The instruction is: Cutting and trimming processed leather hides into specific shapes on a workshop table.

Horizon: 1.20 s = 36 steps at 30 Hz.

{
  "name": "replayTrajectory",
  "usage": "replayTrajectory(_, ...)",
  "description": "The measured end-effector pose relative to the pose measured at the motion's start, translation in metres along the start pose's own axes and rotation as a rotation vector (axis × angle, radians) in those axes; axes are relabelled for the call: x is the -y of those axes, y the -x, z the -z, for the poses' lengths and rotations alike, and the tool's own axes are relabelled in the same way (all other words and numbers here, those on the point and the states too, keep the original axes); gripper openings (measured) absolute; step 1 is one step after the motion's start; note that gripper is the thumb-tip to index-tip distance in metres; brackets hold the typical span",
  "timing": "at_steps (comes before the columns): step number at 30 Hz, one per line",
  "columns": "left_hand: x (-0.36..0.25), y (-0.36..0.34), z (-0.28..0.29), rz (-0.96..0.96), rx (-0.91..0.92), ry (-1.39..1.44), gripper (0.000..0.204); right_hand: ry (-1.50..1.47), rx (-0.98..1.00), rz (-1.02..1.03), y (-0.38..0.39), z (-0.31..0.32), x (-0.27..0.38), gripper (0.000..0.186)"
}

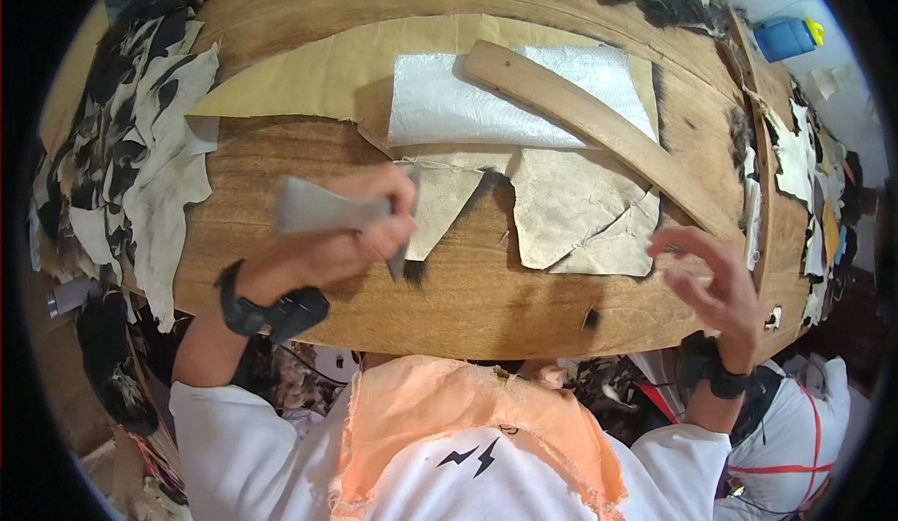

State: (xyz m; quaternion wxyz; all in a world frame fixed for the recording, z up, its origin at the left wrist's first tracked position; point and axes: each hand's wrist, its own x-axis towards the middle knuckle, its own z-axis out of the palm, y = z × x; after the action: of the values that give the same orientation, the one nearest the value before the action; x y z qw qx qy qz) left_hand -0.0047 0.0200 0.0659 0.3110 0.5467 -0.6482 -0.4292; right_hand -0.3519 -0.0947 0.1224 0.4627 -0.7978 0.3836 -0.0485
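Observation:
My left hand (360, 231) is closed round a grey metal tool (323, 208) with a flat, flared piece pointing left. A thin dark edge of it stands out past my fingers, over the left part of a pale hide piece (444, 198). My right hand (716, 287) is raised at the right, fingers apart and slightly curled, with nothing in it. It is close to the right corner of a larger pale hide piece (580, 212), which has a ragged edge and a seam-like line. A silvery padded sheet (430, 100) lies just beyond the hides.
A curved wooden stick (580, 114) lies slantwise across the silvery sheet. Under that sheet is a large tan paper pattern (309, 77). Hide scraps (168, 175) are heaped along the left side, others (795, 156) at the right. A blue container (786, 39) stands at the far right.

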Motion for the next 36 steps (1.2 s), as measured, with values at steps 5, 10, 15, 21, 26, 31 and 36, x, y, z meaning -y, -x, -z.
replayTrajectory(5,-0.03,-0.009,-0.044,-0.141,0.018,-0.083,0.022,0.148,-0.045,0.499,-0.041,-0.055,0.047,0.048)
replayTrajectory(10,-0.031,-0.017,-0.074,-0.275,-0.083,-0.149,0.036,0.156,-0.165,0.687,-0.059,-0.094,0.051,0.041)
replayTrajectory(15,-0.045,-0.001,-0.07,-0.014,-0.15,-0.152,0.029,0.102,-0.266,0.699,-0.076,-0.097,0.052,0.022)
replayTrajectory(21,0.03,0.074,0.012,0.058,-0.681,-0.811,0.027,0.267,-0.41,0.306,-0.104,-0.056,0.011,0.024)
replayTrajectory(26,0.088,0.138,0.071,0.733,-1.002,-1.414,0.031,0.473,-0.386,0.274,-0.114,-0.029,-0.024,0.036)
replayTrajectory(31,0.09,0.15,0.112,0.974,-0.857,-0.916,0.028,0.473,-0.405,0.23,-0.112,-0.03,-0.037,0.041)
replayTrajectory(36,0.081,0.165,0.148,0.698,-0.991,-0.935,0.025,0.458,-0.388,0.25,-0.112,-0.033,-0.029,0.046)
